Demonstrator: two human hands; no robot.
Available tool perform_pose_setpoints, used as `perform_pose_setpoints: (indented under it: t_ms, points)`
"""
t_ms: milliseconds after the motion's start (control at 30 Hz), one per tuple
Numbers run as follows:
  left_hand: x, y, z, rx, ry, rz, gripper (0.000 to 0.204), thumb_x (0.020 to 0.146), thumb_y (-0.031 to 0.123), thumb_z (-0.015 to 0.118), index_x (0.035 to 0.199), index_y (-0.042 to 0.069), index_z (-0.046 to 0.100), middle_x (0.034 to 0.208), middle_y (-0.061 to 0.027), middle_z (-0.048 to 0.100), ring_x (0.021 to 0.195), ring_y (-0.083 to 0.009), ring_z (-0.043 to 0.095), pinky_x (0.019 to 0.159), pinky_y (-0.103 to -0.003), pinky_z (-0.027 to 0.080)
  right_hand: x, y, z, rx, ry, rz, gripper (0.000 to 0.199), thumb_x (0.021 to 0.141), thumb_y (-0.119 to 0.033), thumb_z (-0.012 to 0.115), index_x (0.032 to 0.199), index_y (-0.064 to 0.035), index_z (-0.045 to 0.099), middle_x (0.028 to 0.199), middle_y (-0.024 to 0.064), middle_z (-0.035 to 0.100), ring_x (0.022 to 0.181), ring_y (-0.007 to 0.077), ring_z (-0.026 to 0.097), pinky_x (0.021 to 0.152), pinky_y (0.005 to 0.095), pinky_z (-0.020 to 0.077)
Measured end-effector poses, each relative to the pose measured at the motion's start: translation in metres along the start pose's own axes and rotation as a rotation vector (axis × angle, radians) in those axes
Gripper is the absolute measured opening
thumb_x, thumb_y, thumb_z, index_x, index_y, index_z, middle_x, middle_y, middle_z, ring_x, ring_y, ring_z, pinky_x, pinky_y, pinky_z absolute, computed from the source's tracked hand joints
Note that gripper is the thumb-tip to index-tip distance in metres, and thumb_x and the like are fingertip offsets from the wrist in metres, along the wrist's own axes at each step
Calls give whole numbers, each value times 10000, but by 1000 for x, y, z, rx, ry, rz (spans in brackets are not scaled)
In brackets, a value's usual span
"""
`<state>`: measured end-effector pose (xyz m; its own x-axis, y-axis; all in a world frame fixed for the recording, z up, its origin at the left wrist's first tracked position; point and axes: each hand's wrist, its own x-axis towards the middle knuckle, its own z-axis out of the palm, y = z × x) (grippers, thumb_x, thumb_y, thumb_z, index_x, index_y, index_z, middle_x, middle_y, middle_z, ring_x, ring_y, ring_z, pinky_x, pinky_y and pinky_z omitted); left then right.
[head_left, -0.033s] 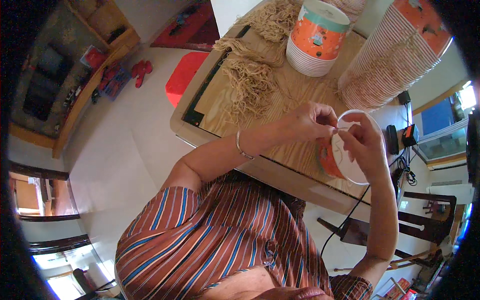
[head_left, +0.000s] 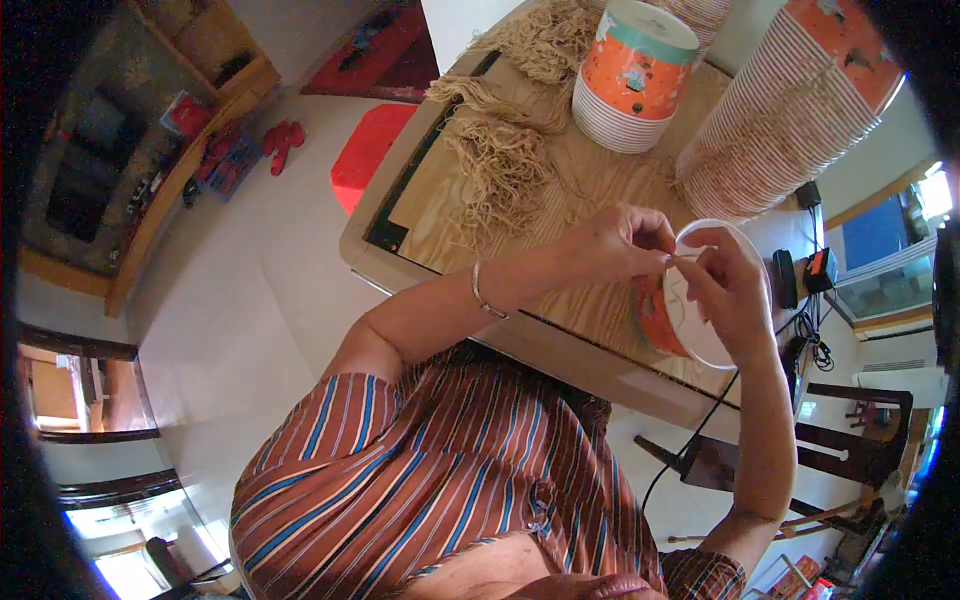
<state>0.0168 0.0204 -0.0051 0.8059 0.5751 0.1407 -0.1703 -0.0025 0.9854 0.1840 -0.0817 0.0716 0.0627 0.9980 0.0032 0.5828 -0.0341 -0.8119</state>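
My left hand [head_left: 638, 242] and my right hand [head_left: 728, 290] meet fingertip to fingertip at the upper left of a paper tub's [head_left: 705, 342] rim. Both are closed in a pinch. From the pinched fingertips a thin pale string [head_left: 684, 296] seems to hang in front of the tub's white inside. Its exact hold between the fingers is too small to make out. The tub is orange outside and lies tilted, its mouth toward the right, near the table's front edge. My right hand partly covers its opening.
Tangled tan string [head_left: 500, 165] lies in heaps on the wooden table [head_left: 600, 310]. Behind stand a short stack of orange and white tubs [head_left: 637, 80] and a tall leaning stack [head_left: 790, 120] with string over it. Black cables [head_left: 818, 340] and a red stool [head_left: 365, 155] flank the table.
The string in front of the tub's inside has shifted slightly. My hands and the tub stay nearly in place.
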Motion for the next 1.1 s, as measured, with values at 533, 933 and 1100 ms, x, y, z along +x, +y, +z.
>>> perform_pose_setpoints:
  t_ms: [533,933,1100]
  points:
    - [3,-6,-2,54,16,119,150,874,144,695,941,28,628,806,-4,633,738,-72,578,631,-247,508,-3,-19,-6,-434,58,-169,121,857,-135,631,849,-15,635,833,149,627,755,356,620,666,402,481]
    - [-2,-26,-3,255,125,291,170,882,152,678,971,29,599,859,-59,621,771,-143,603,689,-311,506,1,-16,-8,-364,82,-27,124,872,-109,610,812,-1,597,762,160,612,684,259,613,643,367,478]
    - [-7,-30,14,385,224,429,142,874,117,660,942,37,565,853,-101,585,740,-236,609,662,-352,496,4,-6,-5,-39,92,67,148,884,-147,619,851,-4,601,696,39,579,640,129,544,596,302,464]
